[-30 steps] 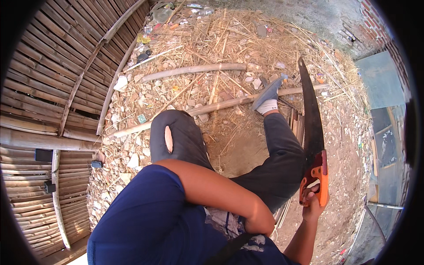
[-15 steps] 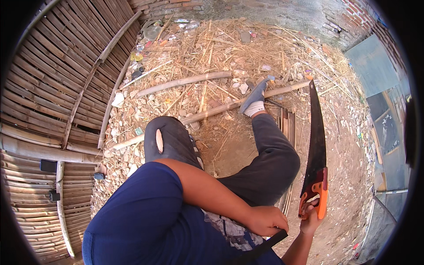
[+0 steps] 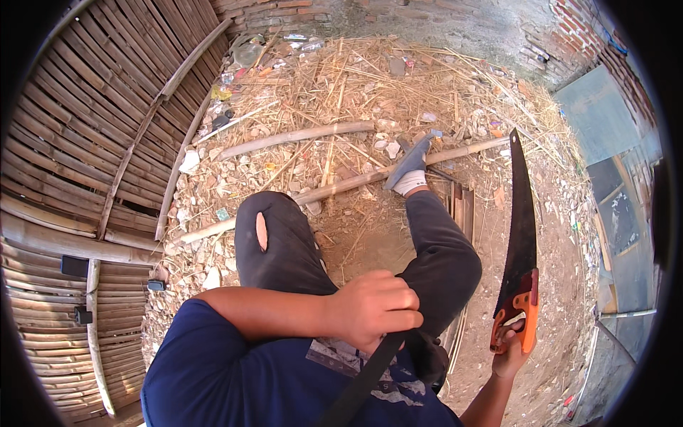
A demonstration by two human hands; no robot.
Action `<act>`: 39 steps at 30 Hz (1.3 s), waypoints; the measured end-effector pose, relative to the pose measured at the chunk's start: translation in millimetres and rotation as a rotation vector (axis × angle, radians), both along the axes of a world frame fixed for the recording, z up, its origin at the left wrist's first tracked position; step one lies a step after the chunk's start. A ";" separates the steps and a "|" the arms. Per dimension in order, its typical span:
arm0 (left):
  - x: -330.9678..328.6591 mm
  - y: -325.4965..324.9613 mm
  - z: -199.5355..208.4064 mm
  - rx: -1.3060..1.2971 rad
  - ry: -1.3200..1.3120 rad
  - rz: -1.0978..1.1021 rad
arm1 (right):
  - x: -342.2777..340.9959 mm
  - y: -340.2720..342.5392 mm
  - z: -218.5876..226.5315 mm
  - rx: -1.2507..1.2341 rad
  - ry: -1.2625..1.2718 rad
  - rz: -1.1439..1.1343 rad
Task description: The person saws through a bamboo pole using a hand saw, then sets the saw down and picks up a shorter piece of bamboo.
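My right hand (image 3: 509, 357) grips the orange handle of a handsaw (image 3: 521, 235) at the right. Its dark toothed blade points up and away, clear of the ground. In front of my chest, my left hand (image 3: 376, 310) is closed round a black strap (image 3: 364, 381) that runs down across my blue shirt. Beside that hand, over my lap, is a dark object (image 3: 429, 358) whose kind I cannot make out. A long wooden pole (image 3: 348, 181) lies across the ground, and my right foot (image 3: 411, 169), in a grey shoe, rests against it.
A shorter curved pole (image 3: 295, 136) lies farther off among straw and stones. Brown strips (image 3: 464, 213) lie beside my right leg. A bamboo slat wall (image 3: 78, 128) rises at the left, a brick wall (image 3: 398, 20) at the back, and grey panels (image 3: 597, 114) lean at the right.
My left hand has moved left and up from beside my right thigh, drawing the strap with it. The saw has shifted slightly to the right in my right hand.
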State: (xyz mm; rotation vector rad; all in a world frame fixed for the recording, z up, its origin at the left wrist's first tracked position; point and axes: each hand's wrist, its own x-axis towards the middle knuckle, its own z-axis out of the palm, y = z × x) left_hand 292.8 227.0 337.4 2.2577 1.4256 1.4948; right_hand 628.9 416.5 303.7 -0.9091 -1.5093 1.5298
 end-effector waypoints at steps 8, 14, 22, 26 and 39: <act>-8.1 -30.4 21.0 0.260 -0.066 -0.156 | -83.2 -1.7 -1.1 0.018 0.000 0.084; -80.3 -82.1 67.5 0.328 0.311 0.093 | -100.4 -7.1 -10.2 -0.067 -0.043 0.236; -117.0 -202.3 92.3 0.636 0.760 0.886 | -121.1 -5.1 6.3 -0.103 -0.092 0.358; -130.4 -293.2 128.1 0.948 1.040 0.914 | -133.7 1.3 4.3 -0.086 -0.092 0.386; -54.5 -301.8 -228.3 -1.009 -0.981 1.276 | -185.8 -10.6 -60.3 0.019 -0.136 0.355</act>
